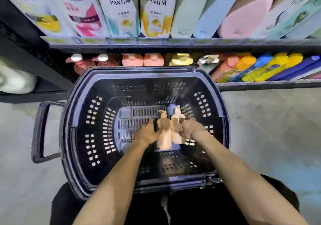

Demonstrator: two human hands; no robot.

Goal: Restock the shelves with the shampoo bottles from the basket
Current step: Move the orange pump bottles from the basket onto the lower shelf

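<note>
**Two bottles gripped inside the basket [142,72]**

Low in the dark basket, right of its middle, two pale peach pump bottles sit side by side, touching, with their pump heads toward the basket's far wall. The left hand [147,132] curls its fingers round the left bottle [165,138]. The right hand [190,128] wraps round the right bottle [175,120]; blur hides how each finger lies. I cannot tell whether the bottles rest on the basket floor. Beyond the basket's far rim run the stocked shelves [156,42]. A handle [39,132] juts from the basket's left side.
</note>
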